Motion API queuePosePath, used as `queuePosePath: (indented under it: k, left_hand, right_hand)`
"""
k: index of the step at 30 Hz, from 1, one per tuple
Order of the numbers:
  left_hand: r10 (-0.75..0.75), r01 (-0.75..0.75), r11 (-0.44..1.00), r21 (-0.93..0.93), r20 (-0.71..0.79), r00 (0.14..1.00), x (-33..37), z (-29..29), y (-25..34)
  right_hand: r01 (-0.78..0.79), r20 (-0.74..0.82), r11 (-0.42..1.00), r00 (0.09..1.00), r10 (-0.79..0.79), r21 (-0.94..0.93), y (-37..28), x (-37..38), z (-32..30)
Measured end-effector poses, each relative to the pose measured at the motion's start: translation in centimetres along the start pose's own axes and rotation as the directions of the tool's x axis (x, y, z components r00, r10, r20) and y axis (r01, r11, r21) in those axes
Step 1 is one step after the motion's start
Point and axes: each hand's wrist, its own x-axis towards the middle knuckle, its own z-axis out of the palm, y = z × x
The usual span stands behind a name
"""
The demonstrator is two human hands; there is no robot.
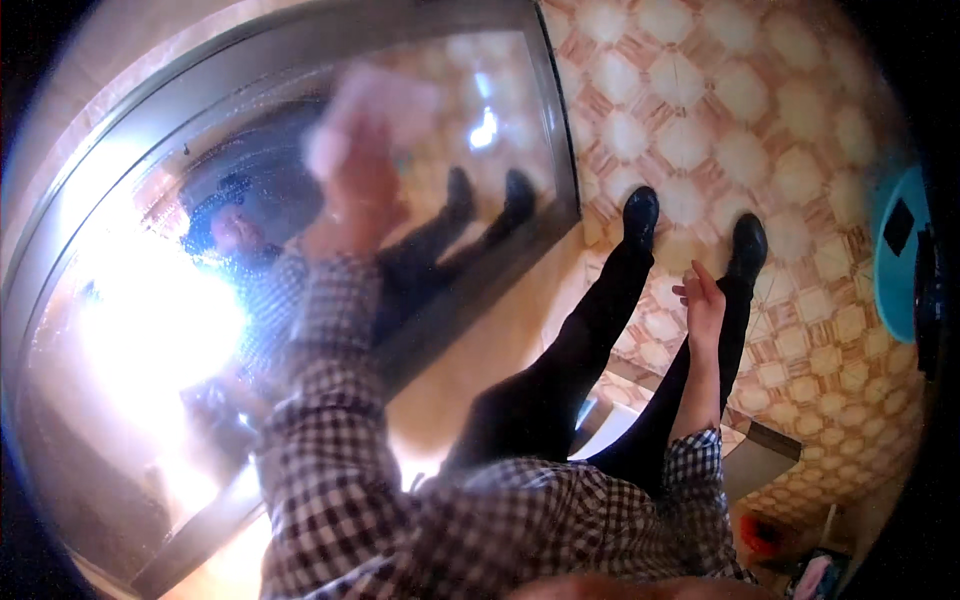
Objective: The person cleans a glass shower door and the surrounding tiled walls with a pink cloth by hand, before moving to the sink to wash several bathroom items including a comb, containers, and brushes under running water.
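Observation:
My left hand (355, 190), smeared by motion, is raised in front of a large mirror (500, 110) with a dark grey frame. It holds a pale pink cloth (390, 105) against or just before the glass; I cannot tell whether the two touch. Fine droplets or streaks speckle the mirror's left part, and my checked sleeve, legs and shoes are reflected in it. Down at my right side hangs my right hand (703, 298). It holds nothing, with its fingers partly bent and apart.
A tiled floor (690, 85) with a brown and cream pattern lies below. Toward the right edge is a turquoise basin (900, 270) with a dark patch on it. Behind my legs is a grey-edged box-like piece (765, 455). A blurred red object (765, 533) lies at the lower right.

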Motion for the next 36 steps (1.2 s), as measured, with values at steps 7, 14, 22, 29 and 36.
queuePosePath:
  k: [7,14,22,29,36]
  left_hand:
    - [-0.046,0.132,0.815,-0.565,0.163,0.986,-14.9,-2.9,3.7]
    - [-0.076,0.082,0.987,0.138,-0.046,0.996,-9.2,-7.5,-14.4]
    - [-0.179,0.182,0.983,-0.007,-0.217,0.959,-0.6,-6.5,-6.8]
    - [-0.243,0.229,0.232,-0.945,0.172,0.955,-16.3,-0.5,5.3]
    - [-0.462,0.410,0.855,-0.317,-0.105,0.881,-20.5,3.2,-1.7]
  right_hand:
    - [0.060,-0.022,0.992,0.998,-0.063,-0.115,2.3,3.7,-0.8]
    - [0.046,-0.036,0.985,0.998,-0.052,-0.166,7.7,5.8,-5.0]
    - [0.201,-0.099,0.939,0.967,-0.237,-0.278,2.9,1.4,-6.0]
    - [0.202,-0.098,0.934,0.966,-0.240,-0.296,-1.3,-1.0,-6.0]
    - [0.171,-0.094,0.910,0.971,-0.221,-0.379,-0.4,-0.2,-12.6]
